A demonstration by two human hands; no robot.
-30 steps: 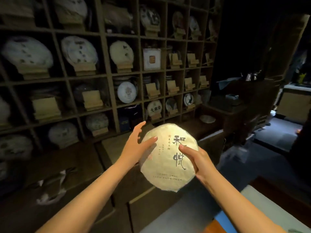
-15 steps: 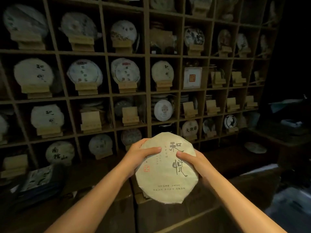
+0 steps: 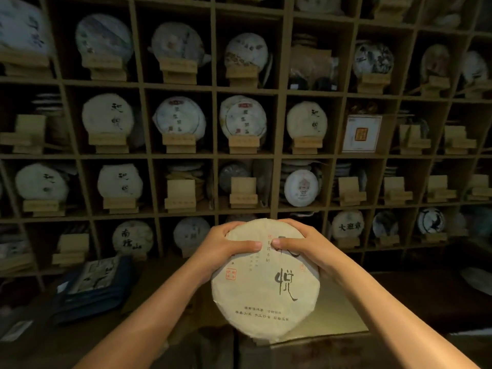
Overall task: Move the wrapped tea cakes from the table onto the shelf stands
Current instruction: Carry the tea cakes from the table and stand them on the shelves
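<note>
Both the left hand [image 3: 223, 249] and the right hand [image 3: 303, 245] grip the upper edge of the wrapped tea cake [image 3: 265, 282] (thumbs across its printed face), held upright before the wooden shelf [image 3: 215, 155].

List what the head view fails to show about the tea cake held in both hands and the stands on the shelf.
- Tea cake: upper calligraphy hidden by right hand and left hand; back unseen.
- Small print along its bottom: too blurred to read.
- Empty stand: label text too small.
- Table: out of frame.
</note>
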